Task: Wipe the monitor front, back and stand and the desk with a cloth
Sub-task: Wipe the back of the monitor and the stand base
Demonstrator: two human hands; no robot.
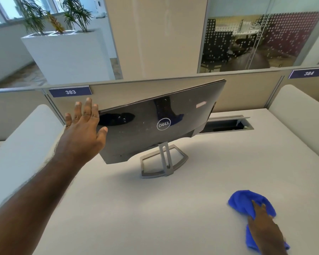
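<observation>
Two hands, one cloth, one monitor

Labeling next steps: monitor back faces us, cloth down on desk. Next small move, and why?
Probably lift the blue cloth to the monitor back: specks show there, the left hand lies open at its edge, and the right hand presses the cloth on the desk.

Glossy black plastic monitor back, matt grey metal stand, soft blue cloth.
</observation>
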